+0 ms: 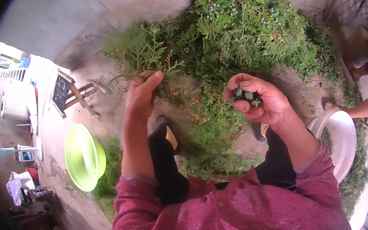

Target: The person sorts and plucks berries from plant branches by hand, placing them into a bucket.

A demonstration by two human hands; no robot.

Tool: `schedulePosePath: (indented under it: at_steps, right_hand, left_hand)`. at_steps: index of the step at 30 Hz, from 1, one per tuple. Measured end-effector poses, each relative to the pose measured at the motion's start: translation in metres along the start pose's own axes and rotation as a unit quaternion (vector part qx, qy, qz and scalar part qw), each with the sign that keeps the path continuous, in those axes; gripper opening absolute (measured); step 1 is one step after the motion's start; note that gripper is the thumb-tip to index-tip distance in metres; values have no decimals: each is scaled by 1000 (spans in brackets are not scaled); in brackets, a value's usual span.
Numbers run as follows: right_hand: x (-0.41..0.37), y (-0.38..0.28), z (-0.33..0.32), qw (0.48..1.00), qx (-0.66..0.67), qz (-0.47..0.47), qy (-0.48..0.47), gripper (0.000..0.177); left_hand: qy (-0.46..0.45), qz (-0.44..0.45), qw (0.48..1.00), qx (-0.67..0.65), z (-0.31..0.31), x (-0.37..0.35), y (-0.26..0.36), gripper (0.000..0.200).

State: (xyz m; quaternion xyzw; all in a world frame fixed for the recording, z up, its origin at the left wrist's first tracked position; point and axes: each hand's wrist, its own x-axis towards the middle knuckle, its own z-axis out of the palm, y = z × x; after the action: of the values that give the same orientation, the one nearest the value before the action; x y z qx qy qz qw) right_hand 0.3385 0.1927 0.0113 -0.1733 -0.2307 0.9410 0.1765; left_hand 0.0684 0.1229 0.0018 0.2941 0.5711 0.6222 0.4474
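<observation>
My left hand point(143, 93) is closed on a leafy green sprig point(148, 54), whose fronds fan out above the fingers and whose thin stems stick out to the sides. To the right, my right hand point(258, 98) is curled around several small green cones point(247, 96), which show between the thumb and fingers. The two hands are apart at about the same height. Beyond them a large heap of green branches point(247, 36) with pale bluish cones lies on the ground. More cut greenery point(213, 141) is spread between my feet.
A lime green basin point(77, 157) stands at the left, near a small wooden stool point(77, 94). At the right is a white bucket point(344, 142), with another person's bare leg point(366, 107) behind it. A fan point(0, 151) is at the far left.
</observation>
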Motion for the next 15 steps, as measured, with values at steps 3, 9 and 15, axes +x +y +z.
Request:
schedulePosePath:
  at_steps: [3, 9, 15]
  right_hand:
    - [5, -1, -6, 999, -12, -30, 31, 17]
    - [15, 1, -13, 993, -60, -62, 86, 17]
    - [24, 6, -11, 986, -92, -55, 128, 19]
  left_hand:
    - [-68, -47, 995, -62, 2, 4, -7, 9]
    - [-155, -128, 972, -121, 15, -9, -7, 7]
    - [-254, -120, 951, -127, 17, -20, 2, 21]
